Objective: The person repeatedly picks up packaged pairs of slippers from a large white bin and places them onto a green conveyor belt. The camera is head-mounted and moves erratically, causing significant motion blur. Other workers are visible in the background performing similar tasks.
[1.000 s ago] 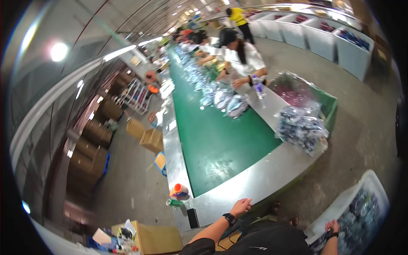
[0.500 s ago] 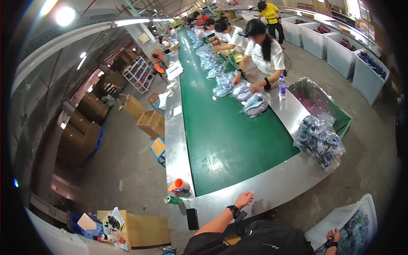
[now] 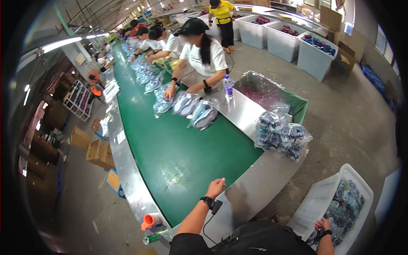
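My left hand (image 3: 216,187) is held over the metal edge of the conveyor, its fingers loosely curled and nothing visible in them. A dark band with a small black device sits on that wrist. At the lower right my right hand (image 3: 323,224) is at the near rim of a white plastic bin (image 3: 302,209), fingers curled at the rim. Bluish-grey pieces (image 3: 346,204), seemingly shoes or shoe parts, fill this bin. A pile of clear-bagged shoes (image 3: 281,135) rests on the metal edge beyond my left hand.
A green conveyor belt (image 3: 182,163) carries bagged shoes (image 3: 204,114); a co-worker (image 3: 204,55) handles some there. A water bottle (image 3: 228,86) stands on the metal ledge. An orange cup (image 3: 151,221) and green can (image 3: 151,239) are near left. White bins (image 3: 316,61) line the back right.
My view has swung to the right, so the belt and co-workers appear farther left. More of the white bin shows. My left hand's fingers look more curled; my right hand stays by the bin.
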Motion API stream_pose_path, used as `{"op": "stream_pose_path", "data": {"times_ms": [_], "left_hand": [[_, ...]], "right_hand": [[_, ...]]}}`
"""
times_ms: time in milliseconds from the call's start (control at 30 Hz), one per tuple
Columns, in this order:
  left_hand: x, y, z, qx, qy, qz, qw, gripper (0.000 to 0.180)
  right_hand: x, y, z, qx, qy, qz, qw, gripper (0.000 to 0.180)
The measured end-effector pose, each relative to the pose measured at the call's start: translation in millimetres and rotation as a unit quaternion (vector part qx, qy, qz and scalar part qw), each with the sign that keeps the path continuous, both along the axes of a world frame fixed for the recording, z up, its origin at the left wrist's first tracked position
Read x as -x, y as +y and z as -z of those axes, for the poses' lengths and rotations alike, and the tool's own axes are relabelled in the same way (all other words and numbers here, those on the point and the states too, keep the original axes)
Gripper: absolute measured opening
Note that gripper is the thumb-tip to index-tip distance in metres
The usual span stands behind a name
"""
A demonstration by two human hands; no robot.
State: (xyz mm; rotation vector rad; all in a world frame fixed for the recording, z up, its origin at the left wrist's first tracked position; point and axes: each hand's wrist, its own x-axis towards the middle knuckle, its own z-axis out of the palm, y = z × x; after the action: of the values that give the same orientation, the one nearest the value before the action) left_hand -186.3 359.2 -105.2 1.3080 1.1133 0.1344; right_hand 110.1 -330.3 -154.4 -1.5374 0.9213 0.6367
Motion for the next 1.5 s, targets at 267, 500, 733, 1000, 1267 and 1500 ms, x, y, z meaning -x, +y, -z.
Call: {"op": "stream_pose_path", "data": {"times_ms": [267,500,733,1000,1267,1500], "left_hand": [[-99,149,25,-0.184,-0.028,0.010,0.983,0.044],[-186,289,17,-0.465,0.081,0.057,0.880,0.057],[-211,338,29,-0.437,0.230,0.092,0.865,0.072],[-177,164,49,-0.576,0.123,0.083,0.804,0.085],[-187,129,54,0.235,-0.328,-0.313,0.860,0.070],[-219,150,70,0.244,-0.261,-0.437,0.826,0.068]], "right_hand": [[45,24,-60,0.041,-0.033,-0.031,0.998,0.021],[91,17,-86,0.008,0.014,-0.034,0.999,0.016],[73,11,-101,0.055,0.062,-0.090,0.993,0.032],[45,84,-99,0.040,0.055,-0.183,0.981,0.037],[39,144,-132,0.062,0.000,-0.238,0.969,0.040],[65,128,-125,0.058,0.001,-0.223,0.973,0.039]]}}
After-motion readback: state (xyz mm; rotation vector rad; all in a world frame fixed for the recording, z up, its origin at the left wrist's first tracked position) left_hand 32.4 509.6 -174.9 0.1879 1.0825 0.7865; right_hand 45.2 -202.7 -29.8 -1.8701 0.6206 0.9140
